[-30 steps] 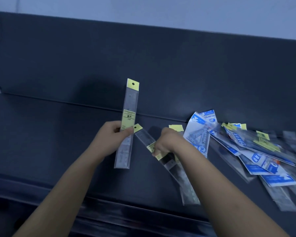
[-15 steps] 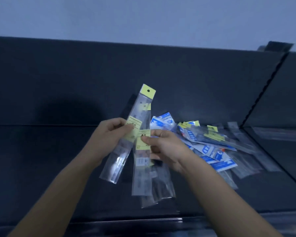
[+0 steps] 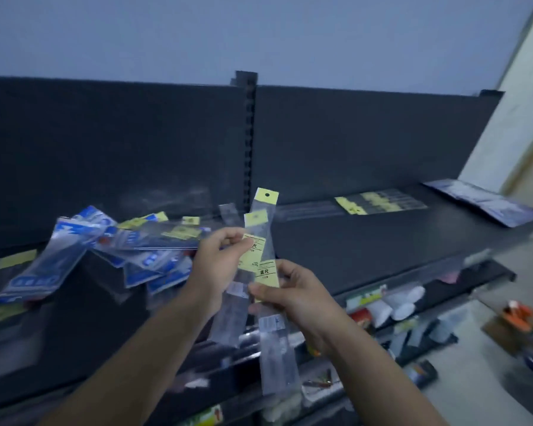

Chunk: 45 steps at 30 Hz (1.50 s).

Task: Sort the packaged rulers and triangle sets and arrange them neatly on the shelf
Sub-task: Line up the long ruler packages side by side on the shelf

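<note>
Holding two clear-sleeved rulers (image 3: 260, 229) upright and overlapped above the near edge of the shelf (image 3: 366, 247), between both hands. Pinching one by its yellow label with the left hand (image 3: 219, 265), thumb against curled fingers. Gripping the other lower down with the right hand (image 3: 293, 290), fingers curled round the sleeve.

Probably gathering like with like before putting down. Next, most likely: carrying the pair right, to the row (image 3: 379, 202) of rulers lying flat along the back panel (image 3: 136, 149), and laying them parallel with yellow headers in line. Calling for a light, even grip on slippery sleeves.

Yet to be sorted: a loose pile (image 3: 105, 250) of blue-and-white packs and more rulers, on the left of the same shelf. At the far right end, flat bluish packs (image 3: 486, 204), blurred, possibly triangle sets.

Dark metal shelving, with a slotted post (image 3: 248, 133) between two bays. Pale wall (image 3: 259, 32) above. Lower shelves (image 3: 391, 305) of small goods, too blurred to name. Pale floor (image 3: 474, 379) to the right.
</note>
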Each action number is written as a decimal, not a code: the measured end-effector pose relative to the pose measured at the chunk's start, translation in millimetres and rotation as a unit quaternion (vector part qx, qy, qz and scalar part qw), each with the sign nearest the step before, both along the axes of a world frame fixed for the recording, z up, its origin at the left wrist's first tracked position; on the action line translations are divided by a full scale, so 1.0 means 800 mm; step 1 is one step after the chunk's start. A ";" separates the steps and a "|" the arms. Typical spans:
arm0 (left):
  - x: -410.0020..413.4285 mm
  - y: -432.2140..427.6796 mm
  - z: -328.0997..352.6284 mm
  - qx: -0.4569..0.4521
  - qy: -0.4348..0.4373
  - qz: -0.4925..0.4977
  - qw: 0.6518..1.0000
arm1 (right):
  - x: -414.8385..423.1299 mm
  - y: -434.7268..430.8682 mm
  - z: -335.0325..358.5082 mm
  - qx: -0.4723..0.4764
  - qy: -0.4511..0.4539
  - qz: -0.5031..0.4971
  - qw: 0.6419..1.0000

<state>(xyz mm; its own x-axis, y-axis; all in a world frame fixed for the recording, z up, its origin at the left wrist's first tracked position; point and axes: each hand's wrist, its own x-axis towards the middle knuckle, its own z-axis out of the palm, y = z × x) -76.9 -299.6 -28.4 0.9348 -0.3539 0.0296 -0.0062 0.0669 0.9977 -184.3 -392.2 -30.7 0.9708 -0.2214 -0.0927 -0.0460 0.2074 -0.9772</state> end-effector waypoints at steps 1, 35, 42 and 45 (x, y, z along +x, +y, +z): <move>-0.016 -0.032 -0.006 -0.003 0.007 -0.004 1.000 | -0.017 -0.028 -0.001 -0.017 0.004 -0.004 1.000; 0.108 -0.542 -0.036 0.313 -0.229 -0.263 0.883 | 0.040 -0.721 0.033 -0.550 0.033 -0.126 0.825; 0.093 -0.562 -0.047 0.412 -0.240 -0.100 0.873 | 0.070 -0.769 0.037 -0.448 -0.001 0.065 0.892; 0.078 -0.567 -0.041 0.394 -0.292 0.036 0.871 | 0.080 -0.772 0.030 -0.423 0.002 0.153 0.893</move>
<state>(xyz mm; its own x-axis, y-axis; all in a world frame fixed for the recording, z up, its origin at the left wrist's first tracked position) -14.4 -753.2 -61.6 0.8624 -0.4206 0.2818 -0.5039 -0.6590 0.5584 -120.0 -1010.1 -6.7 0.9978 0.0623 -0.0224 0.0217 -0.6279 -0.7780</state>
